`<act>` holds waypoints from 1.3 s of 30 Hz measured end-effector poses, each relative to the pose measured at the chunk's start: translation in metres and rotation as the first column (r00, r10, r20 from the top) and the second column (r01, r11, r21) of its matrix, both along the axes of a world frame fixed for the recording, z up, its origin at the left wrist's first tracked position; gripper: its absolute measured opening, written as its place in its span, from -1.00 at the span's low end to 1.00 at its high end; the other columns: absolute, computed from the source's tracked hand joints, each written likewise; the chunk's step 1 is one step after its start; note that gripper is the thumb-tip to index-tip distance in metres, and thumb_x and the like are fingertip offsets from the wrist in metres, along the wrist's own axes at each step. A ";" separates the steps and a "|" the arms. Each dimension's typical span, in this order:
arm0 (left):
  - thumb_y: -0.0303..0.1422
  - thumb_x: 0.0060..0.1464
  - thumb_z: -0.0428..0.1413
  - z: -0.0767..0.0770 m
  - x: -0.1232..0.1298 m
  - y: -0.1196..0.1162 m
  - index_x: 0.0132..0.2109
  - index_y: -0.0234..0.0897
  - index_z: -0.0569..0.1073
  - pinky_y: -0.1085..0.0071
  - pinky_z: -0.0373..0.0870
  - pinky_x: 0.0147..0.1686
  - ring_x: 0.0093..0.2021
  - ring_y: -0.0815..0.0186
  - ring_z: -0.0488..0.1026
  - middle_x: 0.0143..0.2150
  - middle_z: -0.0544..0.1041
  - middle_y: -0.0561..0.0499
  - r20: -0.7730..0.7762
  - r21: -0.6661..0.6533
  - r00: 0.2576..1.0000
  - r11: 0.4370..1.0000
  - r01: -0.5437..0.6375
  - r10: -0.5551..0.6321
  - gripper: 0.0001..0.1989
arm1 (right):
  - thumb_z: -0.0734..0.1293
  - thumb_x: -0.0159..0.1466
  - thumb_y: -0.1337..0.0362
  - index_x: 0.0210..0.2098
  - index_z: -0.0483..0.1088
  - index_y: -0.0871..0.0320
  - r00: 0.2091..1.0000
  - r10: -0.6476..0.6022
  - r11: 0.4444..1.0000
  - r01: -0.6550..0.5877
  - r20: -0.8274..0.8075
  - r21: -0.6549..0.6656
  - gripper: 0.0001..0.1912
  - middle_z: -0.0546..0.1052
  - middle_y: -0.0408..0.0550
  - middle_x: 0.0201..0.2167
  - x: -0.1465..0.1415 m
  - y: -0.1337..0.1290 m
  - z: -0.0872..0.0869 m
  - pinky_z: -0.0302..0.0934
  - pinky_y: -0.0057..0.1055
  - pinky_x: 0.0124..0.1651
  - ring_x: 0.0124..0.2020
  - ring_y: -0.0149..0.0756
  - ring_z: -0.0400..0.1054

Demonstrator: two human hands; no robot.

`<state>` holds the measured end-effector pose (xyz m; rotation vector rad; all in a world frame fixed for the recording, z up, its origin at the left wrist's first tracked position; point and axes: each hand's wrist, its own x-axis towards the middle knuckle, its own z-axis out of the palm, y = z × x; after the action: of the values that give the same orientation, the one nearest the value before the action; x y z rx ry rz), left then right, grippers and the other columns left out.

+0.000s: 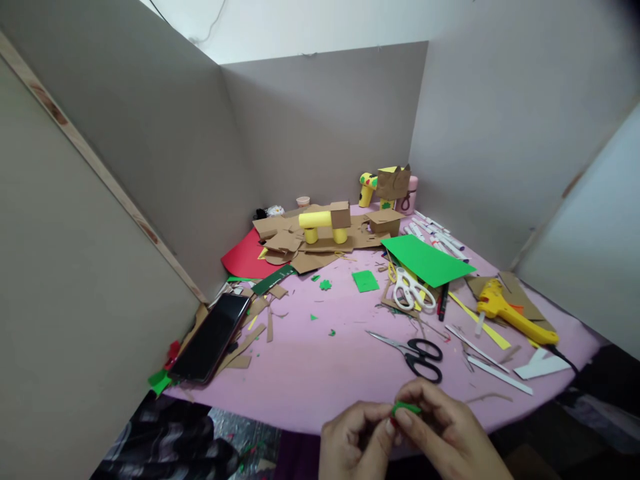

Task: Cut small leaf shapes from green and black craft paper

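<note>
Both my hands meet at the table's front edge around a small piece of green paper (407,407). My left hand (357,440) pinches its left end between thumb and fingers. Thumb and forefinger of my right hand (440,430) close on the other side. Just beyond them lie black-handled scissors (423,357), blades pointing left. Farther off are a green paper square (365,281) and a small green flower-shaped cutout (325,285), with tiny green scraps around them. My fingers hide part of the held piece.
A yellow glue gun (515,313) rests on cardboard at right. White scissors (411,290) lie by a large green sheet (429,259). A phone (211,339) sits among scraps at left. At the back stands a yellow-tube and cardboard figure (325,221). Grey panels enclose the table (300,380).
</note>
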<state>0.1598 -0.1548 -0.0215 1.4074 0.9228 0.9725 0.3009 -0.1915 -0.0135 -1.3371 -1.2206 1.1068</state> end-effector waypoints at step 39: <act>-0.44 0.02 0.09 -0.001 -0.003 0.006 -0.25 -0.26 0.51 0.52 0.41 -0.38 -0.42 0.31 0.52 -0.40 0.57 -0.01 -0.105 0.179 0.994 0.984 -0.018 0.037 -0.87 | 0.30 0.22 0.17 -0.22 0.39 0.12 0.982 -0.084 0.996 0.084 -0.168 -0.005 -0.82 0.56 -0.02 -0.34 0.003 0.003 -0.008 0.36 -0.40 -0.24 -0.33 -0.23 0.47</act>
<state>0.1567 -0.1488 -0.0228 1.6147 0.9555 1.0282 0.3035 -0.1889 -0.0211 -1.2551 -1.0329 1.1334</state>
